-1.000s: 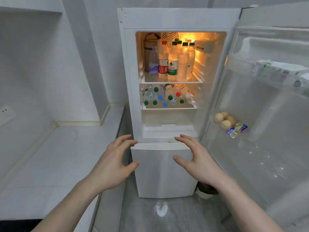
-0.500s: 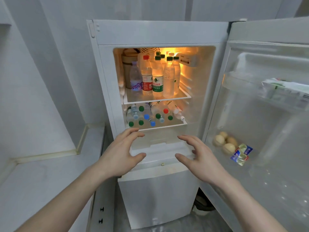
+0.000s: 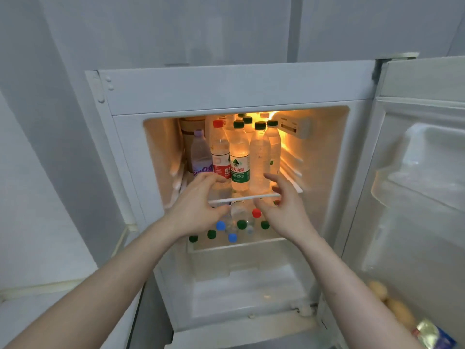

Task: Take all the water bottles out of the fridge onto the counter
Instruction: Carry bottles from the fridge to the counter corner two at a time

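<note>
The white fridge (image 3: 226,86) stands open and lit inside. On its upper shelf (image 3: 246,197) stand several upright water bottles: a purple-capped bottle (image 3: 200,152), a red-capped bottle (image 3: 220,149), a green-capped bottle with a green label (image 3: 239,157) and a plain green-capped bottle (image 3: 259,159), with more behind. Several bottles lie on the lower shelf, caps outward (image 3: 232,229). My left hand (image 3: 198,205) and my right hand (image 3: 284,210) are both open at the upper shelf's front edge, on either side of the front bottles, holding nothing.
The fridge door (image 3: 417,197) hangs open on the right, with eggs (image 3: 392,303) and a foil packet (image 3: 432,336) in its lower rack. The white counter (image 3: 32,313) lies at lower left. A brown jar (image 3: 192,132) stands behind the bottles. The bottom fridge compartment (image 3: 246,290) holds nothing.
The view has moved closer to the fridge. Both hands have risen from the lower door's top edge up to the front of the upper shelf, still open.
</note>
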